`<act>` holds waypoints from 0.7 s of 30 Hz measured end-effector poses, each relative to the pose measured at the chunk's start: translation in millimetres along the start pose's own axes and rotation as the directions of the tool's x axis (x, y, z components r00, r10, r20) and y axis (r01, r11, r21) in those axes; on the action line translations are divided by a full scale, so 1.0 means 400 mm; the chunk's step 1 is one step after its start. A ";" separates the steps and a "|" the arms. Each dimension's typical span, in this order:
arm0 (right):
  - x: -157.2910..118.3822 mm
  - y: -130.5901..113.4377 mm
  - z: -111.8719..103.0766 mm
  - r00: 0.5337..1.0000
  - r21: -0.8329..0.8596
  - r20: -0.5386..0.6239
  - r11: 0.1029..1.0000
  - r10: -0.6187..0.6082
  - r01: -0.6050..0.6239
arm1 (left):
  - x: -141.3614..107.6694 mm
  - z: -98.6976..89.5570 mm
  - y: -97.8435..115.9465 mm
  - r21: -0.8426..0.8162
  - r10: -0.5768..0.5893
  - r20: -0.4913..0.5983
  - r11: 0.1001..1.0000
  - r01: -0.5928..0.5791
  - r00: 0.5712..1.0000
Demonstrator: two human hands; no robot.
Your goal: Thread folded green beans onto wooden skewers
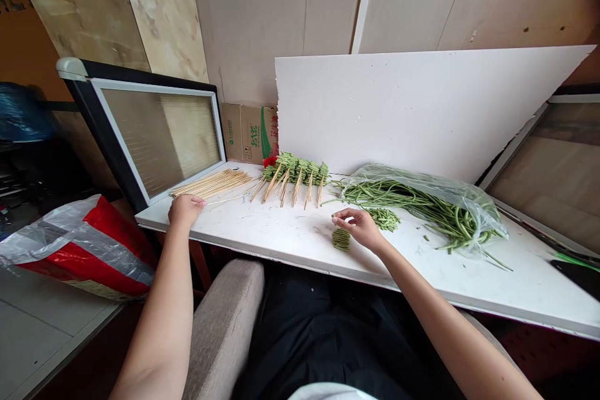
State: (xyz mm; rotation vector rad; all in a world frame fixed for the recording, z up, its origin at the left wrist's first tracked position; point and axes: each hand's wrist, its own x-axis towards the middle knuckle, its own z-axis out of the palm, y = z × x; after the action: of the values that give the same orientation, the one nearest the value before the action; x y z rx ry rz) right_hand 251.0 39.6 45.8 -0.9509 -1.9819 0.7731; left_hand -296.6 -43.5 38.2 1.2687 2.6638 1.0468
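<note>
A white, flat-topped desk (276, 232) carries, from left, a spread bundle of thin, tan wooden sticks (216, 183), best lifted one at a time by the near end so that the neighbours stay in line; beside it stand stacked green skewers of short bean segments (300, 170), their bare tan ends pointing toward the person; nearer the front edge lies a small, squared row of cut green bean pieces (340, 239), which seems to call for even ends and a light, level touch; just beyond is a loose heap of short green pieces (385, 219), then long, whole green beans (394, 192) in a clear plastic bag (485, 212).

At left, the left hand (186, 209) rests at the sticks' near ends, its grip mostly closed; whether a stick is caught in it cannot be told; at right, the right hand (357, 226) hovers above the squared row, its grip narrowed until thumb and forefinger nearly meet; a tiny piece may sit between them, too small to confirm.
</note>
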 end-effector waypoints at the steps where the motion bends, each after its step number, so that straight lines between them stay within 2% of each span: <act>1: 0.000 0.000 0.000 1.000 0.000 -0.001 1.000 -0.001 0.001 | -0.002 0.000 0.004 -0.004 -0.002 0.002 1.000 0.002 1.000; 6: -0.001 -0.003 0.000 1.000 0.002 0.002 1.000 0.003 -0.003 | -0.016 0.009 0.021 0.030 -0.008 0.001 1.000 0.008 1.000; 14: -0.002 -0.001 0.003 1.000 0.007 0.006 1.000 0.007 -0.007 | -0.028 0.020 0.021 0.098 -0.147 -0.030 0.984 0.149 0.989; 21: -0.002 -0.003 0.004 1.000 0.009 0.007 1.000 -0.003 0.003 | -0.030 0.021 0.014 0.088 -0.161 -0.010 0.983 0.162 0.987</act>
State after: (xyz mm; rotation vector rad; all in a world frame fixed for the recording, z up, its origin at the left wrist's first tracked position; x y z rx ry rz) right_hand 249.6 38.1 45.6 -0.9413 -1.9837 0.7837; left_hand -282.3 -44.5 31.7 1.0414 2.7882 0.9199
